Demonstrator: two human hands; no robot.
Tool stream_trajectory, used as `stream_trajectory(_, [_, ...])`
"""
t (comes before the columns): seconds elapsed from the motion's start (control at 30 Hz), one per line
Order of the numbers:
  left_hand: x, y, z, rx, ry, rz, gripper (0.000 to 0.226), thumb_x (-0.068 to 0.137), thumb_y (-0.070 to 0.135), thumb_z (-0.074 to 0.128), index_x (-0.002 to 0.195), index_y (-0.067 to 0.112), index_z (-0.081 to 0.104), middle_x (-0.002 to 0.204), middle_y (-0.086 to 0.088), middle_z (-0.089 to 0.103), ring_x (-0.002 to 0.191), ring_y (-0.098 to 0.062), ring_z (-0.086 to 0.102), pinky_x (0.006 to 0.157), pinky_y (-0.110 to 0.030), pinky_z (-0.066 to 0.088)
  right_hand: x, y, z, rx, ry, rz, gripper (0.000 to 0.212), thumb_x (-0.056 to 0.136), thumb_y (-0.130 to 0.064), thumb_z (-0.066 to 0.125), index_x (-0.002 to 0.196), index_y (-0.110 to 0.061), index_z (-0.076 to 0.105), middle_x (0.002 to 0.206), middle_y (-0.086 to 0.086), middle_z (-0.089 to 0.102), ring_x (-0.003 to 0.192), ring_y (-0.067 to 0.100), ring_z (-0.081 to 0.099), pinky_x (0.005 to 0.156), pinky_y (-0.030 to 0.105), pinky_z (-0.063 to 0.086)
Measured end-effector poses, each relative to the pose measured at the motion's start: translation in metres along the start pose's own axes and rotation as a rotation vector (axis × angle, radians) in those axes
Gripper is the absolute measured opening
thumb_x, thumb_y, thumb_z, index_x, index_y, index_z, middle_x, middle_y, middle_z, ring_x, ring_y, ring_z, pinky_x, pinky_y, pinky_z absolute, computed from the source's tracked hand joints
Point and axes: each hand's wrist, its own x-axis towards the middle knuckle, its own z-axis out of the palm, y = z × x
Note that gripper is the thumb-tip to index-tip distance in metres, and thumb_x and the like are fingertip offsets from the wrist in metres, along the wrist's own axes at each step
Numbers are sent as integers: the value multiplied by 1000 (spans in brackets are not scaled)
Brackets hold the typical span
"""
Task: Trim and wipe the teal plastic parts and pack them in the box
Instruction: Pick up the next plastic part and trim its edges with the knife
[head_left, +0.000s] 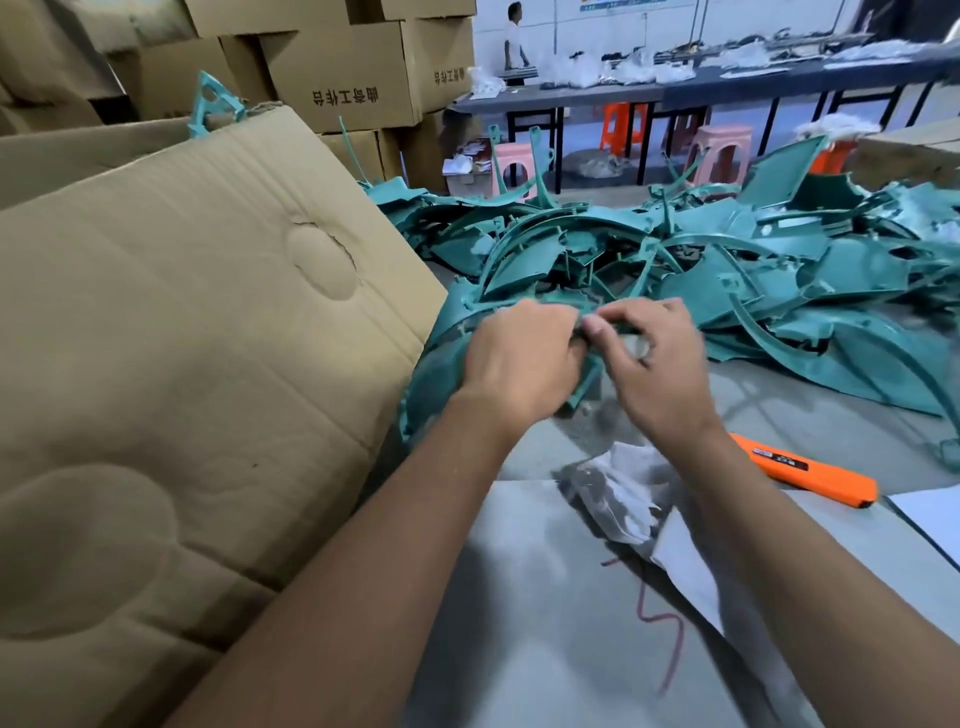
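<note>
Beside the cardboard box, a person's left hand and right hand are both gripping one teal plastic part, fingers curled around its edge. Behind it, a heap of teal parts is lying; an orange utility knife and crumpled cloth are resting nearer the person.

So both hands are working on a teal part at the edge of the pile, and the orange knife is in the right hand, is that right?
Not quite. The head view shows the orange knife lying on the table, right of the right forearm, held by neither hand. The left hand and right hand do both grip a teal part at the pile's edge.
</note>
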Motion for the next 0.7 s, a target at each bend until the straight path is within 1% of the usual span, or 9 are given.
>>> stream_trajectory(0.07, [9, 9, -10, -60, -11, 76, 22, 99, 44, 55, 96, 23, 61, 93, -5, 67, 88, -30, 62, 67, -36, 41, 3, 7, -16, -57, 88, -19, 25, 101, -32, 67, 84, -15, 72, 82, -6, 60, 85, 19, 47, 79, 35, 33])
stream_trajectory(0.17, [13, 13, -12, -115, -82, 144, 34, 98, 58, 52, 108, 26, 59, 97, 4, 56, 100, -21, 54, 81, -39, 44, 1, 24, -41, -68, 154, 71, 30, 103, -33, 64, 76, -20, 62, 74, -6, 50, 82, 23, 46, 81, 38, 32])
stream_trajectory(0.27, [4, 10, -8, -420, -158, -39, 44, 99, 69, 30, 100, 36, 60, 101, 4, 56, 103, -19, 55, 84, -39, 42, -14, 43, -65, 79, 201, 236, 34, 104, -33, 61, 74, -17, 61, 78, 4, 55, 82, 21, 51, 84, 44, 42])
stream_trajectory(0.33, [-1, 8, -4, -734, -211, -255, 57, 99, 72, 23, 102, 35, 66, 108, 4, 62, 106, -20, 59, 87, -39, 42, -29, 51, -77, 212, 236, 332, 35, 104, -33, 62, 73, -19, 61, 81, 5, 55, 80, 12, 52, 81, 33, 44])
stream_trajectory(0.43, [-4, 0, -1, -863, -355, -484, 59, 99, 71, 34, 121, 26, 66, 114, 7, 63, 114, -22, 60, 95, -42, 44, -45, 59, -89, 328, 324, 434, 38, 105, -34, 61, 70, -20, 58, 82, 3, 51, 77, 6, 49, 82, 26, 41])
stream_trajectory(0.53, [-7, -6, 2, -1053, -574, -663, 48, 93, 55, 65, 119, 15, 65, 112, -3, 68, 93, -22, 66, 84, -39, 54, -56, 62, -90, 369, 377, 494, 38, 106, -39, 58, 73, -19, 57, 82, -1, 50, 79, 8, 48, 83, 26, 42])
stream_trajectory(0.57, [-8, -7, 3, -1203, -635, -711, 41, 89, 47, 72, 110, 12, 67, 104, -7, 71, 78, -19, 66, 72, -32, 56, -59, 62, -89, 356, 386, 501, 37, 106, -40, 57, 75, -20, 58, 82, -2, 51, 79, 8, 49, 83, 24, 42])
stream_trajectory(0.63, [-9, -5, 6, -1398, -715, -693, 35, 76, 37, 80, 97, 11, 70, 90, -10, 66, 56, -12, 55, 48, -19, 44, -61, 62, -86, 330, 384, 500, 35, 106, -43, 55, 78, -23, 59, 83, -4, 53, 80, 7, 50, 80, 20, 43])
stream_trajectory(0.7, [-10, -6, 11, -1481, -685, -636, 45, 65, 32, 82, 101, 6, 72, 87, -13, 62, 60, -15, 52, 53, -24, 39, -62, 64, -85, 291, 369, 514, 27, 104, -48, 57, 90, -25, 60, 93, -6, 57, 89, 7, 54, 87, 24, 47])
